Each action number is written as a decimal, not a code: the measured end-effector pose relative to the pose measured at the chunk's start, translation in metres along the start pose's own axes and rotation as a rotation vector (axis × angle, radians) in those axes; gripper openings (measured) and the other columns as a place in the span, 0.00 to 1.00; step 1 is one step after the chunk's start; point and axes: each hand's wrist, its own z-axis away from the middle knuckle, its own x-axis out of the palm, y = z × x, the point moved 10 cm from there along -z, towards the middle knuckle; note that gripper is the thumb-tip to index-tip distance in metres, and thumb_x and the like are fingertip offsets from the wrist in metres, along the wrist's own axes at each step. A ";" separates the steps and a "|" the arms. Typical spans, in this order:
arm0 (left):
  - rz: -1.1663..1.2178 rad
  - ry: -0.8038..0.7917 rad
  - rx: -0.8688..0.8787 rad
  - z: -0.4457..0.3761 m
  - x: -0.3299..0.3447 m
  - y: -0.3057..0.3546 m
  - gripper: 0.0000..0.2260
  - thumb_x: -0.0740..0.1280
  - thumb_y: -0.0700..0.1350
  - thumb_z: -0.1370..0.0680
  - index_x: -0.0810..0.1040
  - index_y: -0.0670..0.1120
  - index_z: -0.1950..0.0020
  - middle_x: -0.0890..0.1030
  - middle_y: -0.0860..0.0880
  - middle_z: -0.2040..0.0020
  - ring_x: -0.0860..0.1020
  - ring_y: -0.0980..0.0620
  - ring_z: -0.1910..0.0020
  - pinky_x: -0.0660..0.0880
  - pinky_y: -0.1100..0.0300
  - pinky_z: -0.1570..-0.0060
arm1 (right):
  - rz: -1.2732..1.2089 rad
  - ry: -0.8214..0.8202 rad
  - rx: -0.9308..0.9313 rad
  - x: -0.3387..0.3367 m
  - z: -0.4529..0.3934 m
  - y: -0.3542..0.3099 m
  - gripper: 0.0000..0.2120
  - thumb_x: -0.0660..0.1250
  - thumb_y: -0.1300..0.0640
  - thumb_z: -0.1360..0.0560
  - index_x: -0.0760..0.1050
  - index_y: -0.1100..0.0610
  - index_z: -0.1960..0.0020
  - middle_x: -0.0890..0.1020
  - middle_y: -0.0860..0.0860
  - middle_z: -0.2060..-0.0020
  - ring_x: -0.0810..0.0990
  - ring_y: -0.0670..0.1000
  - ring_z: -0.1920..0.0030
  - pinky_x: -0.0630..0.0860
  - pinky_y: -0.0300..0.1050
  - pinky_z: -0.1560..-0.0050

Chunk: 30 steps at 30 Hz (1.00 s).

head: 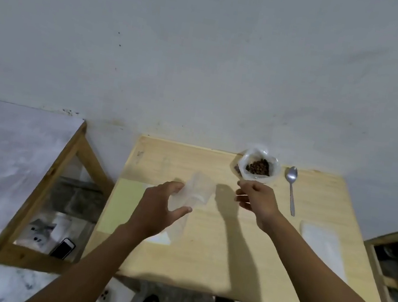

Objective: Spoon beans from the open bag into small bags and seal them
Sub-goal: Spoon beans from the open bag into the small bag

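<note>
One crinkly clear small bag [195,191] between left fingers [178,211].

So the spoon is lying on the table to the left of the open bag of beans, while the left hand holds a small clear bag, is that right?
Not quite: in the head view the spoon lies on the table to the right of the open bag of beans, not the left. The left hand does hold a small clear bag.
</note>
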 end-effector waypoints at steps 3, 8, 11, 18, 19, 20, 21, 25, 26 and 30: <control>0.021 -0.004 0.010 -0.023 0.013 0.006 0.28 0.78 0.54 0.32 0.77 0.44 0.36 0.83 0.50 0.44 0.80 0.52 0.46 0.73 0.60 0.44 | 0.145 0.247 0.039 -0.072 -0.033 0.026 0.06 0.67 0.61 0.24 0.80 0.62 0.55 0.82 0.59 0.59 0.80 0.55 0.63 0.76 0.48 0.59; 0.027 -0.014 -0.030 -0.059 0.040 0.012 0.27 0.77 0.56 0.31 0.77 0.46 0.37 0.82 0.52 0.45 0.79 0.54 0.47 0.74 0.59 0.45 | 0.526 0.446 0.087 -0.159 -0.082 0.037 0.09 0.65 0.59 0.24 0.83 0.61 0.51 0.84 0.60 0.57 0.81 0.62 0.54 0.73 0.44 0.57; 0.022 -0.023 -0.059 -0.077 0.057 0.016 0.27 0.76 0.56 0.30 0.75 0.47 0.36 0.81 0.52 0.44 0.77 0.54 0.46 0.73 0.60 0.45 | 0.680 0.408 0.123 -0.178 -0.112 0.042 0.13 0.64 0.55 0.22 0.80 0.63 0.59 0.82 0.60 0.64 0.81 0.62 0.58 0.76 0.46 0.60; 0.041 -0.062 -0.152 -0.091 0.085 0.019 0.27 0.74 0.57 0.29 0.73 0.49 0.34 0.79 0.54 0.41 0.75 0.56 0.45 0.73 0.60 0.45 | 0.732 0.433 0.139 -0.183 -0.142 0.045 0.09 0.61 0.55 0.21 0.78 0.58 0.47 0.79 0.57 0.53 0.78 0.61 0.55 0.74 0.49 0.57; 0.035 -0.073 -0.159 -0.093 0.088 0.018 0.28 0.74 0.57 0.29 0.73 0.49 0.33 0.78 0.54 0.41 0.75 0.57 0.45 0.73 0.60 0.45 | 0.699 0.427 0.148 -0.183 -0.144 0.047 0.09 0.62 0.57 0.22 0.79 0.58 0.49 0.79 0.56 0.55 0.79 0.62 0.55 0.75 0.50 0.57; 0.029 -0.082 -0.160 -0.095 0.091 0.019 0.28 0.74 0.57 0.29 0.73 0.49 0.33 0.78 0.54 0.41 0.75 0.57 0.45 0.73 0.60 0.46 | 0.663 0.409 0.161 -0.181 -0.146 0.049 0.08 0.63 0.58 0.22 0.80 0.57 0.52 0.79 0.56 0.58 0.80 0.63 0.55 0.77 0.51 0.56; 0.023 -0.087 -0.153 -0.098 0.094 0.021 0.27 0.74 0.56 0.29 0.73 0.48 0.33 0.78 0.54 0.41 0.74 0.58 0.45 0.72 0.61 0.46 | 0.629 0.386 0.169 -0.181 -0.149 0.051 0.07 0.63 0.60 0.23 0.80 0.57 0.55 0.79 0.56 0.61 0.81 0.63 0.55 0.80 0.53 0.56; 0.023 -0.110 -0.128 -0.106 0.102 0.028 0.27 0.75 0.55 0.29 0.73 0.48 0.33 0.78 0.54 0.41 0.74 0.59 0.45 0.70 0.62 0.47 | 0.488 0.458 0.235 -0.192 -0.150 0.054 0.12 0.63 0.57 0.24 0.81 0.61 0.47 0.83 0.61 0.51 0.81 0.64 0.48 0.79 0.56 0.47; 0.021 -0.116 -0.124 -0.108 0.104 0.028 0.27 0.75 0.56 0.29 0.73 0.48 0.33 0.79 0.53 0.41 0.74 0.58 0.45 0.71 0.62 0.47 | 0.445 0.502 0.228 -0.198 -0.147 0.052 0.12 0.63 0.57 0.23 0.80 0.61 0.45 0.82 0.61 0.48 0.80 0.64 0.46 0.78 0.55 0.46; 0.008 -0.133 -0.125 -0.116 0.107 0.026 0.27 0.74 0.56 0.29 0.73 0.48 0.33 0.79 0.52 0.40 0.75 0.56 0.45 0.72 0.61 0.47 | 0.229 0.456 0.013 -0.204 -0.131 0.015 0.05 0.63 0.60 0.21 0.76 0.59 0.48 0.81 0.58 0.55 0.80 0.59 0.58 0.76 0.51 0.59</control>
